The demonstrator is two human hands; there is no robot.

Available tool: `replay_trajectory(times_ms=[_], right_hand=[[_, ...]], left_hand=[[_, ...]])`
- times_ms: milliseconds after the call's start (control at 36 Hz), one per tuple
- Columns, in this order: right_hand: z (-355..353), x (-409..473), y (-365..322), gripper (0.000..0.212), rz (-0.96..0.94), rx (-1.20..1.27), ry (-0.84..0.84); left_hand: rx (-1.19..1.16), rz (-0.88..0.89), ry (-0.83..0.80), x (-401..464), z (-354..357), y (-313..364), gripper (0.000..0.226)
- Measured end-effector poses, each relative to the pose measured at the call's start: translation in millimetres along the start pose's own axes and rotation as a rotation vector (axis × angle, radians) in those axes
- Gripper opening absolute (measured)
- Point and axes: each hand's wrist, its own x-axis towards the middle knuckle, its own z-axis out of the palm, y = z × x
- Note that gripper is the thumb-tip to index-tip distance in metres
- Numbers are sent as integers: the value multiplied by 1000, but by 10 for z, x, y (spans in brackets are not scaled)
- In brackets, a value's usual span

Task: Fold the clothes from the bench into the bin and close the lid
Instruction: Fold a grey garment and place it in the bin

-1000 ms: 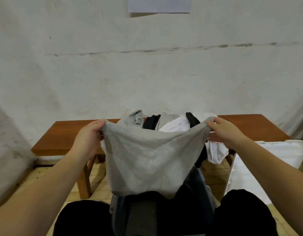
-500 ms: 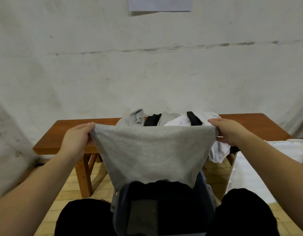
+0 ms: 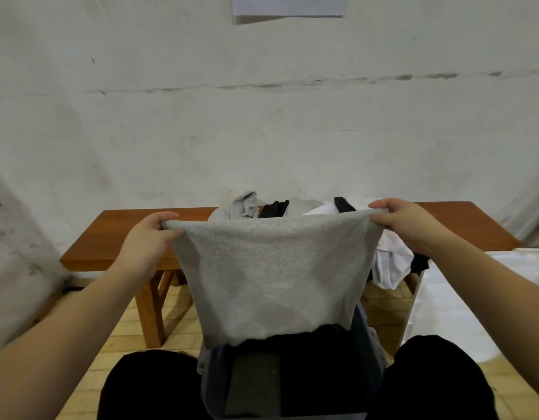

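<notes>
The left hand point(image 3: 147, 241) is pinching the top left corner of a grey garment point(image 3: 274, 277), its fingers curled round the cloth edge. The garment is hanging stretched flat between the 2 hands, held up in front of the wooden bench point(image 3: 116, 237), with its lower edge dangling over dark fabric lying in the person's lap point(image 3: 292, 374). Behind the stretched top edge, a pile of clothes point(image 3: 292, 207) in grey, black and white is sitting on the bench, and a white piece point(image 3: 389, 265) is drooping over the bench's front edge. The right hand point(image 3: 404, 222) is gripping the top right corner of the garment, thumb and fingers clamped on the cloth. Further right, a white bin point(image 3: 462, 304) is standing on the floor just beside the person's right knee, near the bench's right end. A sheet of paper point(image 3: 288, 6) is hanging on the wall above.
</notes>
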Motion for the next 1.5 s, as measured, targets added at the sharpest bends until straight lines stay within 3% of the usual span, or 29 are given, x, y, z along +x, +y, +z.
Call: replay_trajectory(times_ms=[222,306,417,500,583,722,806,833,889,972,1056,1167,1306,1500], right_hand=[[-24,83,149,14,-119,-384,92],[-55,169,224,17,-144,-399,129],[-84,168,196,22,-152,-206,122],[-45,123,127,17,-77,352,56],[0,103,-51,32,-30,856,1],[-23,-101,-467,37,-65,1184,-180],[-195,-297,-737,44,-280,1272,-329],[-241,-368,-833,33,-357,1264,-385],[-284,-423,-970,20,-448,1171,-402],[-195,-356,-1133,21,-465,1035,-270],[64,-418,-1396,44,-526,853,-201],[417,-651,-1685,23,-652,593,-193],[663,-754,-1813,23,-692,638,-235],[744,-718,-1768,31,-703,828,-274]], left_hand=[[345,197,115,89,-28,-84,20],[366,233,110,184,-86,-92,9],[312,220,52,272,-158,-62,18],[-62,118,-93,270,-206,14,23],[-543,18,-164,256,-255,140,16],[-907,101,-254,322,-375,347,27],[-1192,177,-554,313,-582,512,14],[-1292,188,-668,298,-601,555,23],[-1291,217,-560,304,-661,642,37],[-1224,373,-666,284,-433,932,15],[-1015,437,-661,126,-118,1226,24],[-883,524,-690,-97,307,1501,29],[-988,522,-793,-378,659,1695,26],[-1010,547,-731,-447,769,1719,28]])
